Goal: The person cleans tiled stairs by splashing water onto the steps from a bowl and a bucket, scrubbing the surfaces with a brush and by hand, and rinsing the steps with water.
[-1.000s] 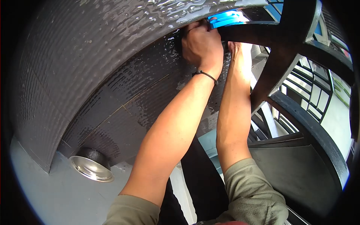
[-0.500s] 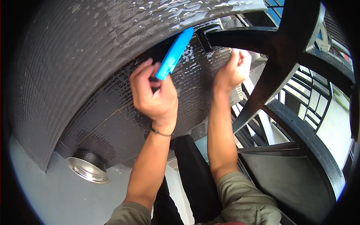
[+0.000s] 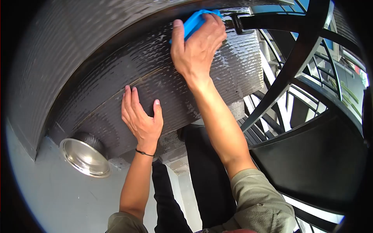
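Note:
My right hand [image 3: 200,48] is wrapped over a blue cloth-like item [image 3: 192,26] and presses it on the wet dark ribbed step [image 3: 167,83], near the step's upper edge. Part of the blue item shows between thumb and fingers. Lower and to the left, my left hand [image 3: 142,118] lies on the same tiled surface with its fingers spread and nothing in it. A dark band circles the left wrist.
A shiny metal bowl [image 3: 86,157] sits at the step's lower left end. Black metal railing [image 3: 287,79] curves along the right side. A dark ribbed riser [image 3: 74,50] rises at the upper left, beside a grey wall [image 3: 70,198].
The blue item has passed from my left hand to my right hand, which has moved up and left. My left hand has come down onto the step. The view has shifted slightly.

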A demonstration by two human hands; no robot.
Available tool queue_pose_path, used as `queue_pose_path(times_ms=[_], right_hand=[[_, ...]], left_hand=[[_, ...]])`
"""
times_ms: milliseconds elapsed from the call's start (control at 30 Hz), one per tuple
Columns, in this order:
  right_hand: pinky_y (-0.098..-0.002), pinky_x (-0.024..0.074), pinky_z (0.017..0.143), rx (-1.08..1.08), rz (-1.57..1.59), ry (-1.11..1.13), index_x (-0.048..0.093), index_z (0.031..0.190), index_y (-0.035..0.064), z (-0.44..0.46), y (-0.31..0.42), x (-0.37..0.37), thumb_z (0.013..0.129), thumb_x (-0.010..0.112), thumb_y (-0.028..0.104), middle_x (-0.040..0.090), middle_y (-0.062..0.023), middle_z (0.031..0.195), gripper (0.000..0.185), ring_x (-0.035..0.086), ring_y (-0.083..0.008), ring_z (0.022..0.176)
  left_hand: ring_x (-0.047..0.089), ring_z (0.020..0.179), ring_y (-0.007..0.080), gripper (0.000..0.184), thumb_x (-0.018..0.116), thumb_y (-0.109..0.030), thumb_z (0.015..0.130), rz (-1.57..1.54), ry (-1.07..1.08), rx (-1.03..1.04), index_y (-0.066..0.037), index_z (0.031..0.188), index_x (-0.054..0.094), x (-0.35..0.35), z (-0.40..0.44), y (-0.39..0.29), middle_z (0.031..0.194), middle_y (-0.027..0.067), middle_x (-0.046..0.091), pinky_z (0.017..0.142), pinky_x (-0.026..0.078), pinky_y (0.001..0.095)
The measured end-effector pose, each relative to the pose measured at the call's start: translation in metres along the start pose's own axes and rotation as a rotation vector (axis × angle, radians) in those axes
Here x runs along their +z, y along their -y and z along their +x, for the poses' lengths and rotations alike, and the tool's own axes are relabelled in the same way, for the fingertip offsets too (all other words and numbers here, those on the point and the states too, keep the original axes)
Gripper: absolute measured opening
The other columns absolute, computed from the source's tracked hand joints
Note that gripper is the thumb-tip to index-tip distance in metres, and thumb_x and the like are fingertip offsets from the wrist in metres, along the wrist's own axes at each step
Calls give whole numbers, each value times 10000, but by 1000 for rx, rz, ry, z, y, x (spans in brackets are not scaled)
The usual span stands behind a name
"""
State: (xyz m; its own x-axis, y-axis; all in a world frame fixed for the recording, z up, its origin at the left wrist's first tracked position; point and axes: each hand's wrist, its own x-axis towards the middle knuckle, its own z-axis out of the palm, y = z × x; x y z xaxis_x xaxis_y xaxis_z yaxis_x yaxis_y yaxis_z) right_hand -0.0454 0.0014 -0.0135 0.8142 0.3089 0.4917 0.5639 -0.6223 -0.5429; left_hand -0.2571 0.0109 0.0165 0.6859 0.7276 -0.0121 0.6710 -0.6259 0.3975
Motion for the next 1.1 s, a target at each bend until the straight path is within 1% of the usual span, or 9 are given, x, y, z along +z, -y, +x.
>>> queue_pose_path(times_ms=[133, 267, 400, 600, 700, 767, 867, 967, 1100], right_hand=[[-594, 292, 1048, 6, -262, 297, 486, 1296, -7, -32, 28, -14, 826, 694, 318, 443, -207, 1440, 608, 357, -432, 1357], [-594, 298, 1042, -122, -204, 309, 549, 1250, 7, -90, 111, -62, 879, 685, 351, 470, -191, 1436, 524, 367, -415, 1362], [-442, 493, 823, -125, 592, 466, 604, 1047, 7, -164, 241, -107, 835, 710, 122, 615, -189, 1037, 263, 620, -353, 959], [-468, 459, 955, 892, 590, 1108, 568, 1182, -54, -269, 348, -69, 907, 637, 318, 640, -267, 1136, 467, 608, -417, 1105], [-351, 497, 599, 1873, 958, 703, 680, 942, -1, -295, 338, -18, 972, 540, 370, 667, -79, 822, 398, 616, -221, 645], [-376, 582, 786, 2173, 1481, 603, 661, 987, -10, -266, 325, -31, 1017, 461, 286, 709, -146, 964, 359, 694, -272, 881], [-437, 552, 946, 1736, 2428, 184, 647, 1097, -25, -193, 300, -78, 1035, 456, 290, 675, -212, 1156, 374, 644, -330, 1113], [-462, 426, 1113, 1372, 2144, -218, 527, 1290, 8, -110, 257, -124, 1068, 338, 310, 580, -183, 1350, 420, 526, -328, 1307], [-403, 479, 944, 1381, 1539, 425, 577, 1237, 62, -118, 270, -132, 1030, 471, 337, 639, -115, 1259, 360, 615, -237, 1128]], left_hand=[[210, 1480, 433, 852, 683, -364, 888, 109, 264, 73, 60, 1510, 285, -38, -57, 65, 1594, 271, 226, 1189, 211, 529], [534, 1257, 347, 572, 701, -220, 857, -188, 299, 184, 4, 1350, 519, -113, -133, 109, 1363, 195, 554, 1059, 391, 462], [501, 1074, 311, 509, 702, -100, 826, -127, -186, -111, 17, 1263, 469, -166, -220, 159, 1218, 214, 495, 948, 394, 418], [576, 747, 114, 367, 708, -262, 934, -852, -240, -1169, -17, 1136, 524, -184, -201, 269, 912, 37, 634, 684, 494, 288], [696, 880, 209, 240, 631, -74, 943, -1108, -263, -1041, -19, 1170, 573, -167, -181, 269, 1044, 100, 675, 648, 619, 326], [692, 839, 197, 297, 640, -68, 938, -1137, -250, -1065, -22, 1216, 548, -161, -177, 264, 1056, 116, 670, 608, 616, 344], [689, 828, 186, 295, 644, -92, 942, -1083, -157, -1095, -24, 1214, 551, -161, -176, 249, 1059, 111, 670, 598, 605, 323], [671, 881, 177, 318, 626, -196, 968, -1046, -162, -1091, -51, 1241, 549, -158, -172, 227, 1115, 93, 658, 651, 585, 324], [650, 914, 212, 399, 522, -369, 1015, -916, -112, -1245, -45, 1247, 548, -174, -159, 175, 1143, 103, 638, 744, 547, 391]])
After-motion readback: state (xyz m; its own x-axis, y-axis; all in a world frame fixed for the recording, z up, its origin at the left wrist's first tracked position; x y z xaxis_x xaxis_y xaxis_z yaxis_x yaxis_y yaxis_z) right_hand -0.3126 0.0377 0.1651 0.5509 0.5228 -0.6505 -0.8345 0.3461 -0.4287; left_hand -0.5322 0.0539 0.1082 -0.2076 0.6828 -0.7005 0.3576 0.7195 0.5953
